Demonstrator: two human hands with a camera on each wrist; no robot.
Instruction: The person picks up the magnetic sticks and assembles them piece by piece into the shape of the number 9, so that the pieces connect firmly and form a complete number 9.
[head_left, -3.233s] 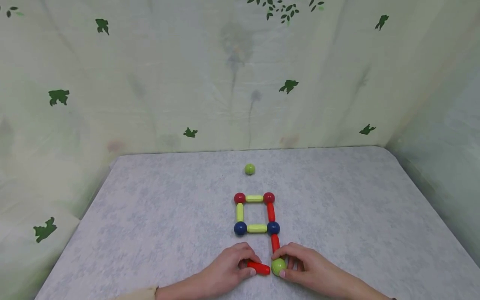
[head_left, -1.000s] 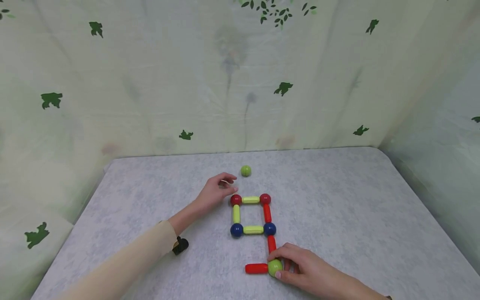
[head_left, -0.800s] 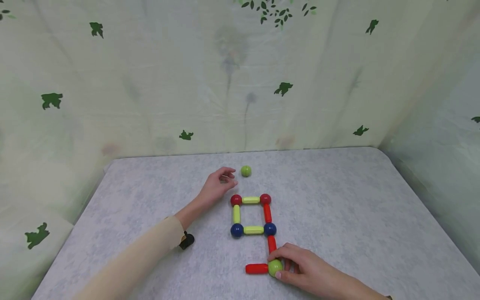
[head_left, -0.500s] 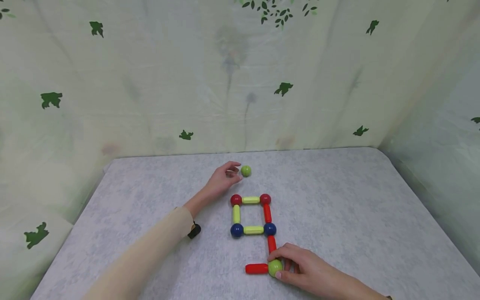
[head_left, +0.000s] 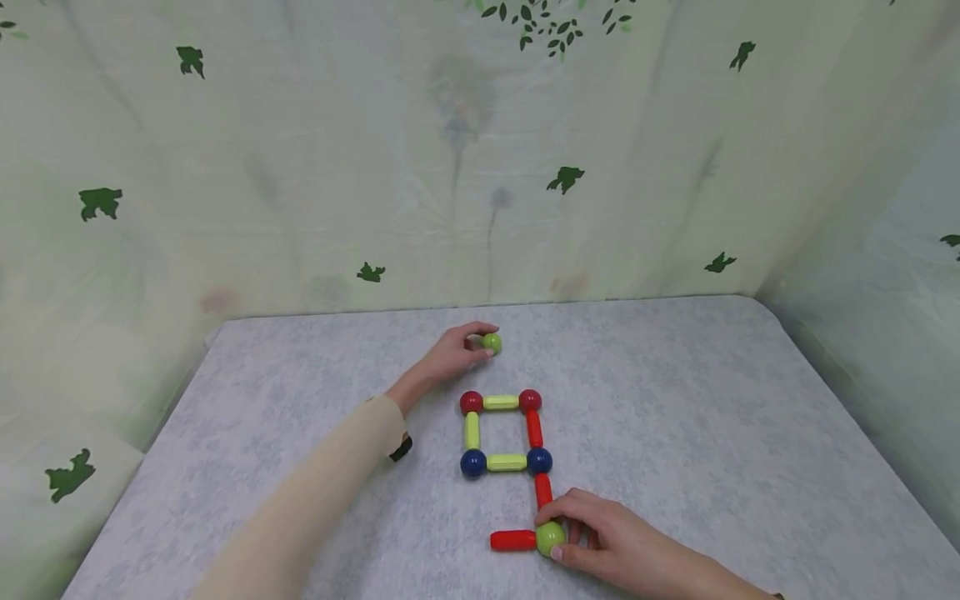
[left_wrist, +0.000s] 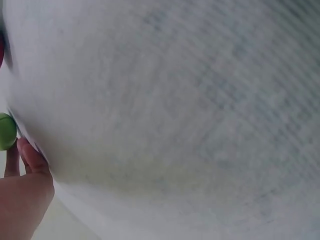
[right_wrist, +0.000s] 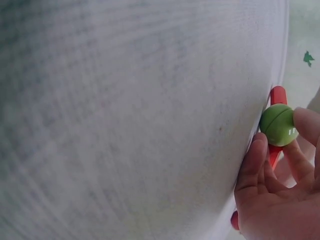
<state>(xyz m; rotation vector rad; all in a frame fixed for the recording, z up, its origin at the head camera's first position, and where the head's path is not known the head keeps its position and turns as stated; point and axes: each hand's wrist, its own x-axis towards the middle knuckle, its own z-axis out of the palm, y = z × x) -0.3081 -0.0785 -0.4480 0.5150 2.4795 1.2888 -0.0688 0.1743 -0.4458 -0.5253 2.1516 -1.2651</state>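
Observation:
At the back of the table my left hand has its thumb and fingers on either side of a loose green ball. That ball also shows at the edge of the left wrist view, against the fingertips. Near the front, my right hand pinches a second green ball. A red rod sticks out to its left, and another red rod runs from it up to a blue ball. The right wrist view shows the held ball with red rods on two sides.
Beyond the right hand lies a square of rods and balls. Red balls form its far corners, blue balls its near ones. Three sides are yellow-green rods; the right side is a red rod. A patterned cloth hangs behind the table.
The left hand set the red rod against the near green ball, then moved away past the square to the far ball and closed round it. The right hand stays on the near ball.

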